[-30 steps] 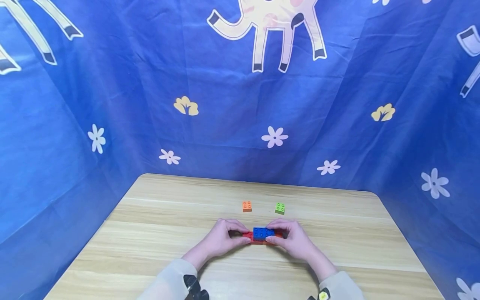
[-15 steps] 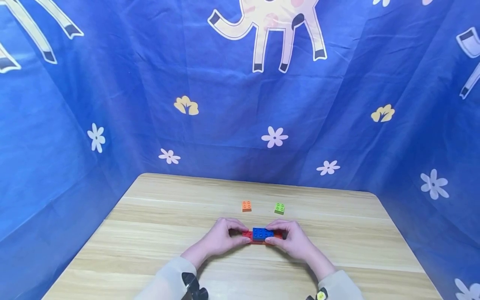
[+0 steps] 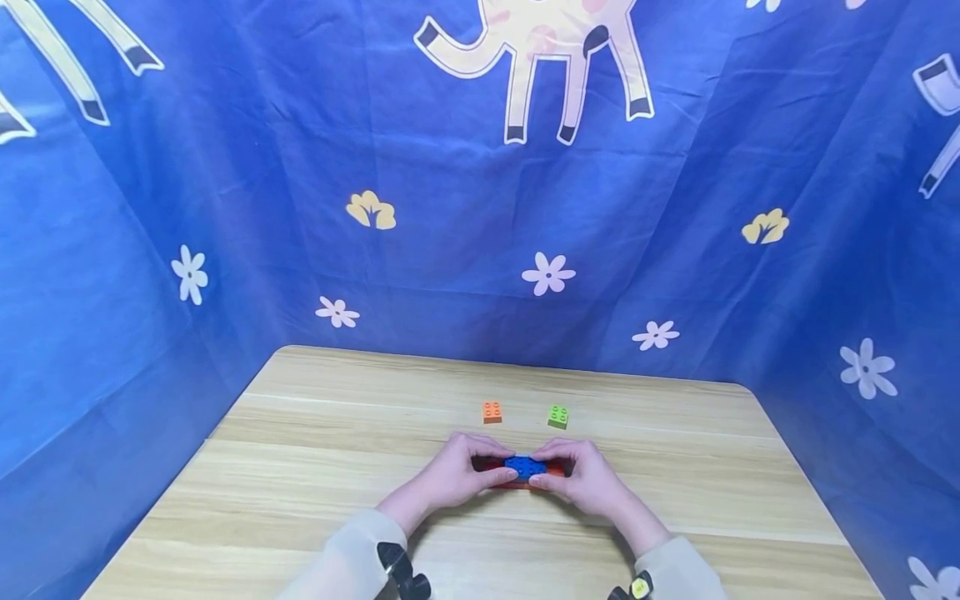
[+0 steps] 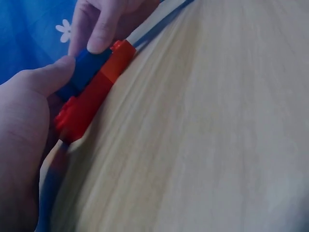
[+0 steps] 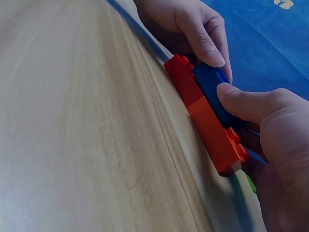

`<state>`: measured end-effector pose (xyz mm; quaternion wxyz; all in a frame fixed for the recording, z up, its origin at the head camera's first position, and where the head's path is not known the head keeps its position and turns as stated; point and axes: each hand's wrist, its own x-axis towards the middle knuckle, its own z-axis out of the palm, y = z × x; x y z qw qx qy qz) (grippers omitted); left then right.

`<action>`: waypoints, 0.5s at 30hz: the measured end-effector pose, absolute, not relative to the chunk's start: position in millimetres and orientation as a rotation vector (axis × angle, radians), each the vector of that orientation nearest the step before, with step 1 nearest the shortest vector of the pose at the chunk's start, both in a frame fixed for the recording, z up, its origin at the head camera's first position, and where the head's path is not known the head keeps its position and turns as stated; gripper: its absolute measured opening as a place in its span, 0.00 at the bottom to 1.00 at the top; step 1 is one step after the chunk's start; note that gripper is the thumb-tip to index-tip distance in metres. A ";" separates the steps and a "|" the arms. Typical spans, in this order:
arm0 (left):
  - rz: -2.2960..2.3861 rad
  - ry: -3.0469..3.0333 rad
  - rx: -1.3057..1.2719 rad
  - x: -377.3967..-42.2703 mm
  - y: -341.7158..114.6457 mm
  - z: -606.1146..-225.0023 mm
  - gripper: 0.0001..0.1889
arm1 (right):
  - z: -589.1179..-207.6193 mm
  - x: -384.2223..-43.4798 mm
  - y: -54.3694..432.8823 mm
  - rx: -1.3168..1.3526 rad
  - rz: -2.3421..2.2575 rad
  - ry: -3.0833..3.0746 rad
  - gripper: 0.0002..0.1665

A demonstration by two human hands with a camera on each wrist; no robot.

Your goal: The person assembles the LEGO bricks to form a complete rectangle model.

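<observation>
Two-handed hold: L hand [image 3: 456, 477], just shifted off red brick [image 4: 91, 105], pinches L end of blue brick [image 3: 524, 467] bridging red + long orange brick [image 5: 211, 133] on worktop [image 3: 285, 467]; R hand [image 3: 589, 479] pinches R end, so prob. steadier.

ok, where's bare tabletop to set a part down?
Widest: table left of the left hand and right of the right hand, out to the side edges. Also behind the small orange brick and green brick, up to the curtain. Crowded: middle, both hands on the blue brick.
</observation>
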<state>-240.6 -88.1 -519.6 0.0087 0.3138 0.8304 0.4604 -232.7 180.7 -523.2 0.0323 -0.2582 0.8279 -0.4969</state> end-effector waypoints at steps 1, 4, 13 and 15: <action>1.442 2.594 0.979 -240.9 -88.2 -520.8 0.20 | -522.8 -233.1 180.3 -0.781 -1.527 2.547 0.16; 1.440 2.601 0.981 -241.9 -88.6 -524.6 0.20 | -522.4 -233.8 179.7 -0.774 -1.541 2.531 0.16; 1.426 2.616 0.974 -243.9 -88.0 -528.0 0.18 | -525.0 -234.8 179.0 -0.761 -1.574 2.495 0.16; 1.424 2.617 0.968 -243.9 -87.3 -528.1 0.19 | -525.6 -234.3 179.4 -0.755 -1.581 2.494 0.16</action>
